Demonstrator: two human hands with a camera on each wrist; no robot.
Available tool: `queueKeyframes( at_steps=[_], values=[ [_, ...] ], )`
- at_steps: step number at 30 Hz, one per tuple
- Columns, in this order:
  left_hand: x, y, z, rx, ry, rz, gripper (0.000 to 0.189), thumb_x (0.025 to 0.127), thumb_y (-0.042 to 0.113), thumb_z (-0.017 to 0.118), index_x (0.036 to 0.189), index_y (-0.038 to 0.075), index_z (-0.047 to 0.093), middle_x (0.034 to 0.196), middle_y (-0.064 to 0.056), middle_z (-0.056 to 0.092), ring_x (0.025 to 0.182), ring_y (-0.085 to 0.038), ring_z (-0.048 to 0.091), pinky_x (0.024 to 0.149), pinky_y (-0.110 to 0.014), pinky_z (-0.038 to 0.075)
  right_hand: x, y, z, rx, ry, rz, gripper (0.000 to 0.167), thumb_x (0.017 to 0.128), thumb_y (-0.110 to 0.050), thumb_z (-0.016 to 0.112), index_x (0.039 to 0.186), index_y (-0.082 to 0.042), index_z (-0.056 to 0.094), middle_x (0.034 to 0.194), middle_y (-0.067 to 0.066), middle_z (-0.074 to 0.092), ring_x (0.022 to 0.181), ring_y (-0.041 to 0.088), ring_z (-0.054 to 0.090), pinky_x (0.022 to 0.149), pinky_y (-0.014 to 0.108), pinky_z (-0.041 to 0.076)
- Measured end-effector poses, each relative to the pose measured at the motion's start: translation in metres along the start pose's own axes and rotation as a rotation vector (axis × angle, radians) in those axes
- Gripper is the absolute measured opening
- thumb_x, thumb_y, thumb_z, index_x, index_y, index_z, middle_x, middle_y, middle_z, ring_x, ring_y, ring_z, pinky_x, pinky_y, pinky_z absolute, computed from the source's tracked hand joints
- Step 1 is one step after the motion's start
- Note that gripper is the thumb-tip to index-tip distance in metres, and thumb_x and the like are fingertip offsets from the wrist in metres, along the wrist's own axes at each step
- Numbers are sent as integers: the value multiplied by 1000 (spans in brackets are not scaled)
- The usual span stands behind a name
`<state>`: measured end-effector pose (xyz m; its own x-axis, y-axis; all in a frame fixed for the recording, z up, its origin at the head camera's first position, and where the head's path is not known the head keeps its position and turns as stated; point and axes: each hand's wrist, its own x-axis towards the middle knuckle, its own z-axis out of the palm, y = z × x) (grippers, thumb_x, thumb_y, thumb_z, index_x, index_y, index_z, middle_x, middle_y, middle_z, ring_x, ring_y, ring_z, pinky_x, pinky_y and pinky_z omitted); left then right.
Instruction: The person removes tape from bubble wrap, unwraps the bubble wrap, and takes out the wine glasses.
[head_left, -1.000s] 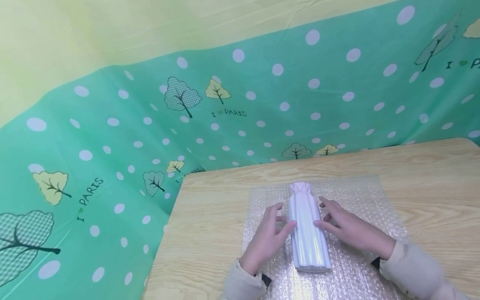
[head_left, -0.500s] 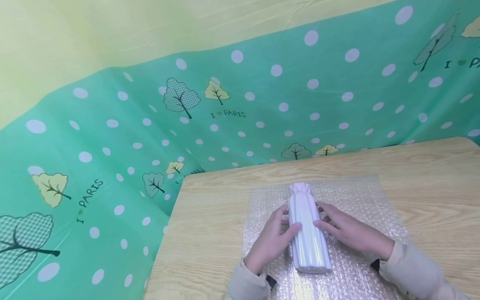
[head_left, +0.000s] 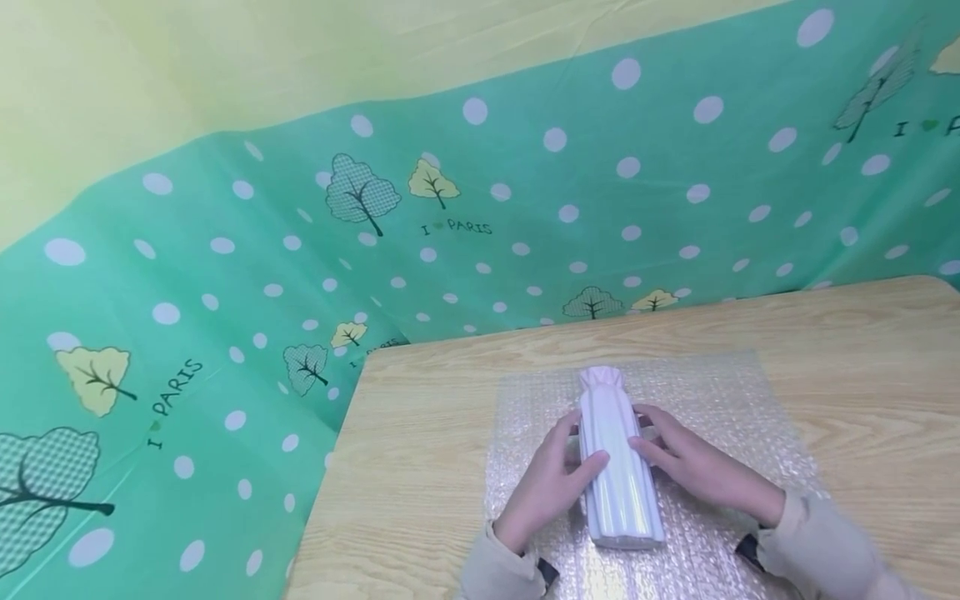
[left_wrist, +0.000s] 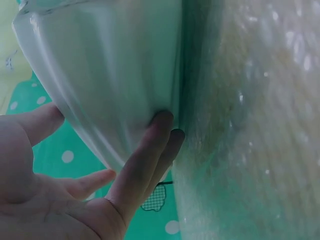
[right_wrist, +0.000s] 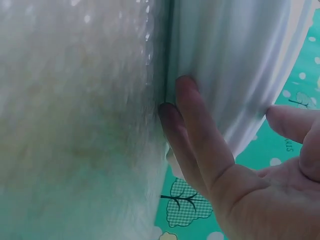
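Note:
A glossy white fluted vase (head_left: pixel 618 475) with a pinched, ruffled neck lies on its side on a sheet of bubble wrap (head_left: pixel 712 383), its neck pointing away from me. My left hand (head_left: pixel 543 487) holds the vase's left side, thumb on top and fingers along the flank. From the right, my right hand (head_left: pixel 701 458) grips it in the same way. Both wrist views show fingertips touching the ribbed wall of the vase (left_wrist: pixel 110 70) just above the bubble wrap (right_wrist: pixel 75 100).
Under the wrap is a light wood-grain table (head_left: pixel 420 433). Behind it and to the left hangs a green dotted curtain (head_left: pixel 465 275) printed with trees. Bubble wrap extends past the vase on both sides and toward me.
My left hand has moved in to the right, from loosely beside the vase to holding it, its thumb now further over the top. My right fingers have drawn in against the side; the vase barely moved.

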<state>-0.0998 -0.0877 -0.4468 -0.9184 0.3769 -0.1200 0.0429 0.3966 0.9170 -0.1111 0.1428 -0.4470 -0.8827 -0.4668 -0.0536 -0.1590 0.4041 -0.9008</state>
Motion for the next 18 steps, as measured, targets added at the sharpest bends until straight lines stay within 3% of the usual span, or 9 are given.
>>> queueKeyframes(
  at_steps=[8, 14, 18],
  values=[
    [2, -3, 1, -18, 6, -22, 68, 98, 42, 60, 155, 25, 28, 146, -14, 46, 98, -15, 68, 70, -19, 58, 1, 6, 0, 123, -2, 35, 63, 105, -31, 50, 152, 1, 23, 135, 31, 50, 112, 34, 63, 83, 25, 59],
    [2, -5, 1, -43, 10, -43, 69, 98, 40, 61, 155, 19, 28, 146, -16, 46, 98, -13, 68, 72, -21, 59, 2, 8, 3, 152, -18, 19, 60, 105, -28, 50, 152, -4, 22, 141, 36, 42, 115, 40, 61, 85, 36, 60],
    [3, -5, 1, -51, 10, -49, 66, 98, 39, 60, 153, 16, 32, 147, -15, 46, 97, -11, 68, 72, -21, 59, 3, 9, 3, 224, -40, 37, 61, 105, -27, 49, 153, -6, 18, 143, 39, 36, 112, 41, 61, 77, 37, 62]
  ],
)
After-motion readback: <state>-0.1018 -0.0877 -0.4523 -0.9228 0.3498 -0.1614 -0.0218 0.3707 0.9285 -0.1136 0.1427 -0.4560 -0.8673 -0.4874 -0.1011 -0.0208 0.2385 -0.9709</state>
